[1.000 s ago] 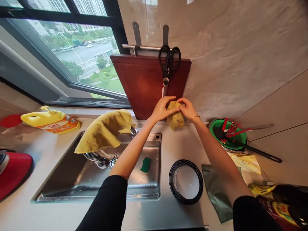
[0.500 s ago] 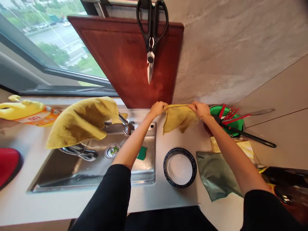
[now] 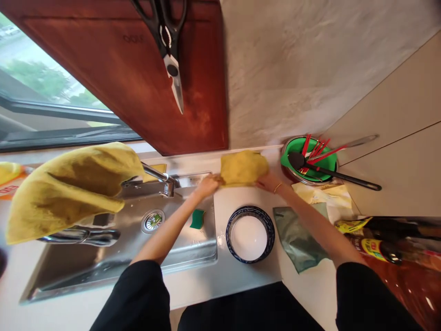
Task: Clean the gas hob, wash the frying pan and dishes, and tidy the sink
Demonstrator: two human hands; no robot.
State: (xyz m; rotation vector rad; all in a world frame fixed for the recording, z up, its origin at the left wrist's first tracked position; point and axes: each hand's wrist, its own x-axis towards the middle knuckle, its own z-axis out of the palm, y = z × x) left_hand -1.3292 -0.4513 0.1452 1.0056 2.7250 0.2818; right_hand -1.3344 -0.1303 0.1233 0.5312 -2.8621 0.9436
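Observation:
A small yellow cloth (image 3: 244, 168) lies spread on the white counter at the back, below the red cutting board (image 3: 138, 78). My left hand (image 3: 206, 186) pinches its near-left corner and my right hand (image 3: 268, 182), with a gold bangle at the wrist, grips its near-right corner. Both hands are closed on the cloth's edge, low against the counter. A blue-rimmed white bowl (image 3: 250, 233) stands just in front of the hands.
A steel sink (image 3: 113, 257) with a green sponge (image 3: 197, 219) is at left; a bigger yellow cloth (image 3: 69, 184) hangs over the tap. Black scissors (image 3: 165, 41) hang on the board. A green bowl of utensils (image 3: 310, 161), a green pouch (image 3: 298, 234) and bottles (image 3: 375, 243) are at right.
The cloth was bunched between my hands, then pulled taut in the air; now it lies flat on the counter with my hands lowered. The view has tilted down and moved closer.

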